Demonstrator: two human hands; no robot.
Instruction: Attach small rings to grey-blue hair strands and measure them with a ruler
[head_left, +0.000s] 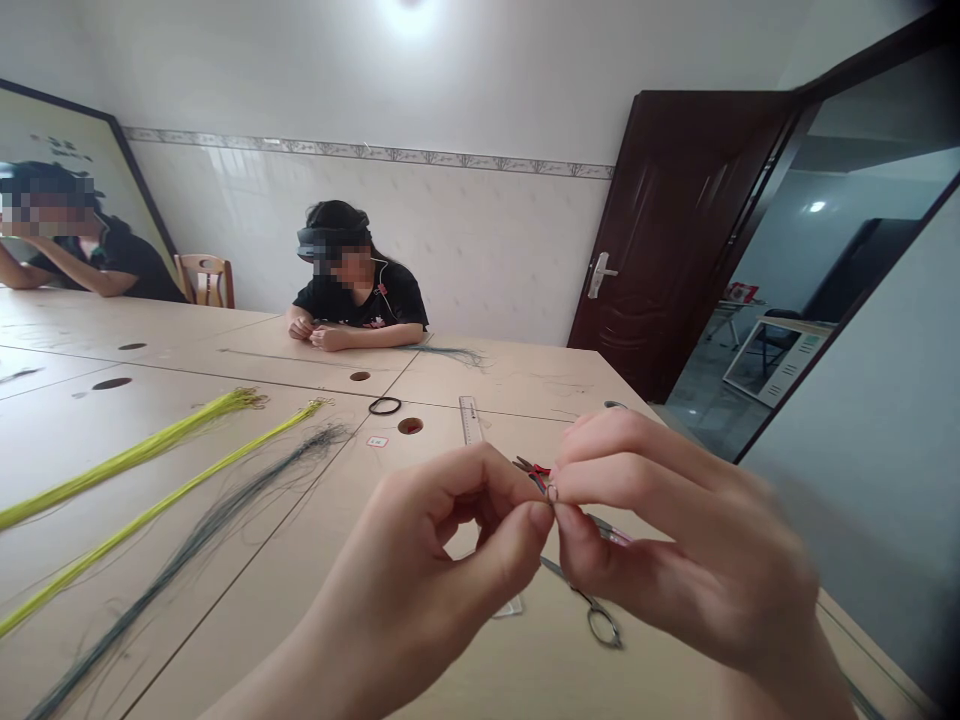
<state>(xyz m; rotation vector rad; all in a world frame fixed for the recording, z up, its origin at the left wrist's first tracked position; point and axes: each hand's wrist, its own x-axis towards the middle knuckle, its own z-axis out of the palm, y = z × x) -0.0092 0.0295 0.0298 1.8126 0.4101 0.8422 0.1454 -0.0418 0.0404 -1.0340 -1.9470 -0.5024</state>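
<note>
My left hand (pixel 457 560) and my right hand (pixel 675 530) meet above the table, each with thumb and forefinger pinched together. Between the fingertips shows a small metal ring (pixel 553 493); whether thread is tied to it is too small to tell. Below my hands lie scissors (pixel 602 625), partly covered by my right hand. Red-handled pliers (pixel 531 467) show just behind the fingertips. A clear ruler (pixel 470 420) runs under my left hand, its middle hidden.
Yellow thread bundles (pixel 150 460) and a dark grey thread bundle (pixel 202 540) lie at left on the table (pixel 300 640). A black hair tie (pixel 385 405) is near a cable hole (pixel 410 426). One person (pixel 360 290) sits opposite, another (pixel 112 250) at far left.
</note>
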